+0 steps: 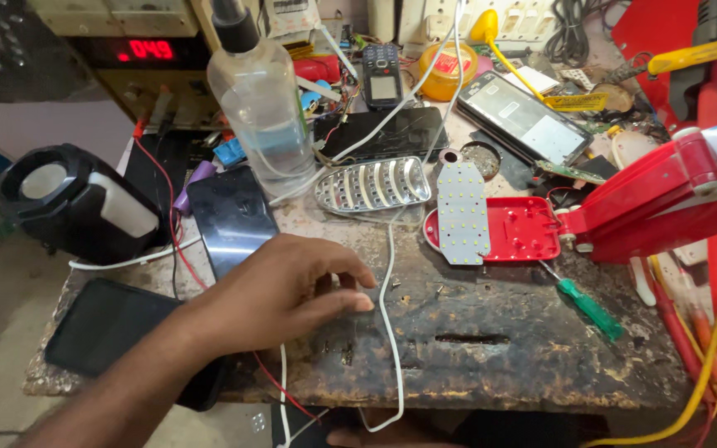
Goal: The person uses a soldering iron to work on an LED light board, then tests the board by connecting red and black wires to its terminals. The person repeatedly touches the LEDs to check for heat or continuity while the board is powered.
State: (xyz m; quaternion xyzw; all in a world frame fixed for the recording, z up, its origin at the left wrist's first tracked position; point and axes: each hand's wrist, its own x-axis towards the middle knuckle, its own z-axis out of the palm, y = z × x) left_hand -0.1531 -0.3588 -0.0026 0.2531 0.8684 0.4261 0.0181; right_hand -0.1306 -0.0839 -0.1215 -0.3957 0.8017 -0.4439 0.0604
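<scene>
My left hand (292,290) reaches in from the lower left and hovers low over the scorched, dark workbench top (491,365). Its fingers are loosely curved and hold nothing. The fingertips sit just left of a white cable (390,332) and close to a few tiny screws (404,299) on the bench. Right of the hand lies an opened red lamp housing (529,232) with a white LED board (462,211) propped on it. A silver ribbed reflector (373,184) lies behind them. My right hand is not visible.
A green-handled screwdriver (591,309) lies right of centre. A clear spray bottle (263,108), black phones (232,217) (114,328) (392,133), a black cylindrical device (76,203) and a power supply with a red display (147,50) crowd the left and back. The red lamp body (665,191) fills the right.
</scene>
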